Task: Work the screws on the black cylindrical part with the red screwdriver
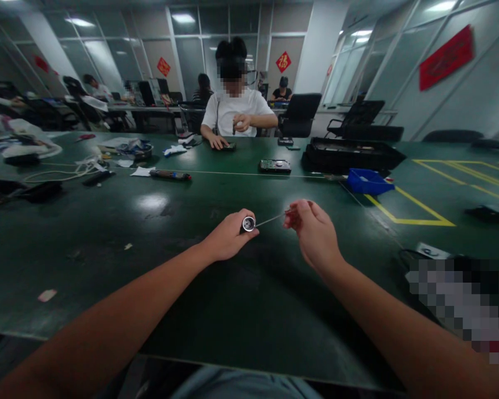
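My left hand (233, 235) is closed round a short dark cylinder (248, 224) with a bright silver rim. Its round end faces me and shows small dark details inside. From the right, a thin metal rod (270, 220), like a screwdriver's shaft, reaches to the cylinder's rim. I cannot tell whether its tip touches the rim or passes beside it. The rod's other end sits in the pinched fingers of my right hand (316, 230), which hide any handle. Both hands are held above the green table (183, 310).
Across the table a person in a white shirt (241, 111) handles small parts. A hard drive (275, 165), a black tray (349, 155), a blue bin (368, 181) and an electric screwdriver (170, 174) lie beyond my hands. Cables (81, 166) are at left.
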The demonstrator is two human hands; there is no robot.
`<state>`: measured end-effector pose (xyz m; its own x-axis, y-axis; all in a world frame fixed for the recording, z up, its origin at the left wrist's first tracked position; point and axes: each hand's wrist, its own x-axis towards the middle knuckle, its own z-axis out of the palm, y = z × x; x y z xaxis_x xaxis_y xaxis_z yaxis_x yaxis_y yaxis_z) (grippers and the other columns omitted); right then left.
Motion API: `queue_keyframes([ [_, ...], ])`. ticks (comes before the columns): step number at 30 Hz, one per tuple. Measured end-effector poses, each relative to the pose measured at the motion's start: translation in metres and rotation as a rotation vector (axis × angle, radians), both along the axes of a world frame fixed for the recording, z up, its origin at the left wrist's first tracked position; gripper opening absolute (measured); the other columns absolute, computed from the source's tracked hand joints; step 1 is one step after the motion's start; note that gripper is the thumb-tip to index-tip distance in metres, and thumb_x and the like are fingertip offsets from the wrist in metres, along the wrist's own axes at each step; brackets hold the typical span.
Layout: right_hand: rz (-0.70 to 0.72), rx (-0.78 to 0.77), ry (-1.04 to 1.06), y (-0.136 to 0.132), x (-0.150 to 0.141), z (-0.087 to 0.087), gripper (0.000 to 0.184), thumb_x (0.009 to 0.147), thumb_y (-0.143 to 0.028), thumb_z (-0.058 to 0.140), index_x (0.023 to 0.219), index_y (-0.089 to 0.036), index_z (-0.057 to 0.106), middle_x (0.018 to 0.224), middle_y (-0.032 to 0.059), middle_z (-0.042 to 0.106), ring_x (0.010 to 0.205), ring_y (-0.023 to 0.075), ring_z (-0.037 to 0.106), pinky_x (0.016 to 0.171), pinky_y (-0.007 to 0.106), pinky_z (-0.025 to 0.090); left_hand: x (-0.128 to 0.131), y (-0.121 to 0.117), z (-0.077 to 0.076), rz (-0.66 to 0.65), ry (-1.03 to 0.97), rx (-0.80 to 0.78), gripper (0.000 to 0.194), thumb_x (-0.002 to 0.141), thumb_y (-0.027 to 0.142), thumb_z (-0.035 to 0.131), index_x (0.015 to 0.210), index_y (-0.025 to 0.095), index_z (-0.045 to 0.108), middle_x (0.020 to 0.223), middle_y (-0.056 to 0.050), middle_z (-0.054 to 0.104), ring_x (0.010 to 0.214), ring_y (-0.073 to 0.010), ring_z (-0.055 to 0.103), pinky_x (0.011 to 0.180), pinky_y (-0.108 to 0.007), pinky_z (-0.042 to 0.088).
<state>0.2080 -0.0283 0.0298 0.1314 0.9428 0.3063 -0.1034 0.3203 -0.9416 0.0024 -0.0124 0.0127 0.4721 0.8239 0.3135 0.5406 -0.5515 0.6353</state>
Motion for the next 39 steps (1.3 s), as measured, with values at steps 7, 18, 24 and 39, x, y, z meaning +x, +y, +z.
queue_keyframes([
  [7,-0.073,0.167,-0.396,-0.016,-0.005,0.004,0.019,0.098,-0.038,0.048,0.099,-0.021,0.058,0.081,0.0021,0.067,0.073,0.0163,0.065,0.071,0.034,0.051,0.0,0.003,-0.003,0.037,0.025,0.027,0.017,0.091,0.033,0.06,0.1,0.02,0.054,0.093,-0.002,0.062,0.086,-0.0197,0.056,0.074,-0.033,0.041],
  [18,-0.058,0.2,-0.52,-0.021,-0.006,0.007,0.018,0.099,-0.035,0.047,0.102,-0.021,0.058,0.084,0.0033,0.07,0.077,0.0174,0.069,0.074,0.034,0.052,0.0,0.003,-0.005,0.031,0.02,0.036,0.018,0.091,0.033,0.06,0.101,0.02,0.054,0.093,-0.003,0.062,0.087,-0.02,0.056,0.074,-0.033,0.041],
  [24,-0.104,0.2,-0.534,-0.021,-0.008,0.007,0.02,0.099,-0.037,0.046,0.104,-0.021,0.058,0.085,0.004,0.071,0.076,0.0174,0.07,0.072,0.032,0.053,0.0,0.003,-0.005,0.036,0.024,0.052,0.018,0.09,0.033,0.061,0.099,0.02,0.053,0.092,-0.002,0.062,0.086,-0.02,0.056,0.074,-0.033,0.04],
  [39,-0.032,0.39,-0.793,-0.028,-0.003,0.01,0.018,0.093,-0.026,0.055,0.11,-0.019,0.058,0.092,0.0057,0.07,0.081,0.0176,0.068,0.072,0.03,0.051,-0.001,0.004,-0.006,0.04,0.025,0.028,0.018,0.091,0.036,0.059,0.099,0.02,0.054,0.09,-0.002,0.062,0.083,-0.0192,0.056,0.071,-0.031,0.041],
])
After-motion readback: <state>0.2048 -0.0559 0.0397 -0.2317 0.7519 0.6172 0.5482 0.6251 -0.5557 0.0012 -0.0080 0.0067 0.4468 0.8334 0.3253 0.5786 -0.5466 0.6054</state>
